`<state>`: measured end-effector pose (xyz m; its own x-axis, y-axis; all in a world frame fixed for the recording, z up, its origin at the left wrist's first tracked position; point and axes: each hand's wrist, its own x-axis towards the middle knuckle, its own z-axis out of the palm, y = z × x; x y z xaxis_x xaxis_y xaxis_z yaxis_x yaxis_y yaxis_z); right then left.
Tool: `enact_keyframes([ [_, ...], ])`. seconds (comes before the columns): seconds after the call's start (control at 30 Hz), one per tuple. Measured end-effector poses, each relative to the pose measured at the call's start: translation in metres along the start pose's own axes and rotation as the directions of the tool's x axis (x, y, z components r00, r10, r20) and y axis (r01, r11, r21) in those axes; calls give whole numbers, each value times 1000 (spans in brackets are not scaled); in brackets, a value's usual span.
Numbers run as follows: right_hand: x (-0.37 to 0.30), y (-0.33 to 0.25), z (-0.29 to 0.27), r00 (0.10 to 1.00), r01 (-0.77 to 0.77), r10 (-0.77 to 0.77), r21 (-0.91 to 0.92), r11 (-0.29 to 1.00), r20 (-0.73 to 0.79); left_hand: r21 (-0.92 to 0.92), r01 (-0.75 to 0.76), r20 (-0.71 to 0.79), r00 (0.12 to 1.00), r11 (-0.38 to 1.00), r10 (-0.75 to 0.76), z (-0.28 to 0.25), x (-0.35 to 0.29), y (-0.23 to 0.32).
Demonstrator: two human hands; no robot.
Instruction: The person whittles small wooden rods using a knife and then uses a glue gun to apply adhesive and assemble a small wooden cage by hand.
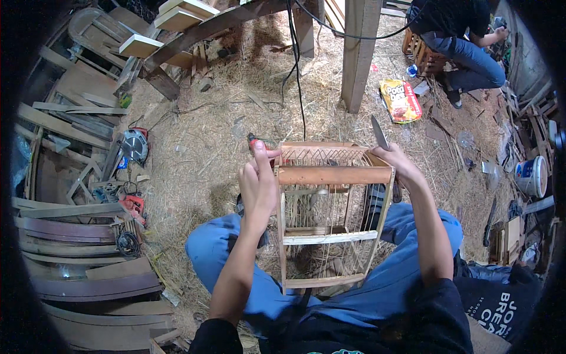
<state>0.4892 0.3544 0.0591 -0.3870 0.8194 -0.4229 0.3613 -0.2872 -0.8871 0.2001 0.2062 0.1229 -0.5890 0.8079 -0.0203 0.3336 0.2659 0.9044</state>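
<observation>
A small wooden birdcage [336, 175] with thin upright bars stands between my knees, its broad brown top strip facing me. My left hand [257, 180] is at the cage's upper left corner, its fingers curled against the frame. Just beyond those fingers shows a red and black tool [259, 142], mostly hidden. In my right hand [400, 165] is a knife [379, 133], its blade pointing up and away from me and its dark handle showing below the palm. That same hand rests against the cage's upper right corner.
Straw and shavings cover the ground. At left lie a circular saw [135, 146], a red power tool [134, 206] and stacked curved boards [88, 286]. A wooden post [361, 56] rises ahead, beside a yellow and red packet [401, 101]. Another person [466, 50] sits at far right, above a white bucket [531, 177].
</observation>
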Motion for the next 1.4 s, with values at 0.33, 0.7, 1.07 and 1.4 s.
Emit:
enact_keyframes([
  [0.33, -27, -31, 29, 891, 328, -339, -88, 941, -302, -481, 121, 100, 992, 869, -83, -2, 9, 9],
  [0.7, -39, -36, 37, 506, 678, -786, -399, 617, -355, -495, 44, -62, 994, 868, -86, 18, 0, 18],
  [1.07, -40, -20, 34, 36, 653, -930, -696, 299, -366, -507, -389, -339, 910, 769, 238, 25, -14, 2],
  [1.4, -34, -6, 26, -141, 639, -942, -755, 149, -305, -500, -540, -459, 828, 677, 322, 38, -12, -7],
])
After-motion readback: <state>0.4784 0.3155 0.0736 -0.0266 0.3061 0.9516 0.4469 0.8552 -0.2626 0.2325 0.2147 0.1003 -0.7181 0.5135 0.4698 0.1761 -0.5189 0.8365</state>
